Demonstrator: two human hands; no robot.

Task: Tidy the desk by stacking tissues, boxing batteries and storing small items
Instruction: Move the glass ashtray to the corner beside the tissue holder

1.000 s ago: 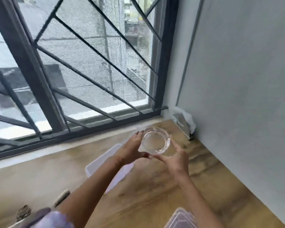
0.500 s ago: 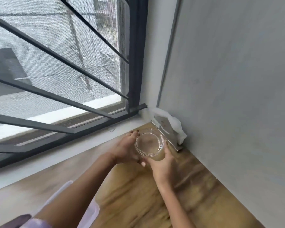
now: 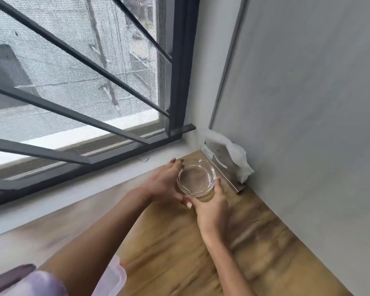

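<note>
A round clear glass dish (image 3: 195,178) is held between both hands at the desk's far right corner. My left hand (image 3: 163,181) grips its left rim, fingers curled over the far edge. My right hand (image 3: 209,207) cups its near right side from below. Whether the dish touches the wooden desk (image 3: 179,253) cannot be told. Just right of it, a metal tissue holder (image 3: 219,161) with white tissues (image 3: 239,161) leans against the grey wall.
A white plastic lid or container (image 3: 113,278) shows partly under my left forearm at the bottom. The barred window (image 3: 83,82) and its pale sill (image 3: 73,195) run along the far side. The grey wall (image 3: 308,124) closes off the right.
Both hands have carried the glass dish farther toward the corner, close beside the tissue holder. The view has swung right, so the white container has slid down and left.
</note>
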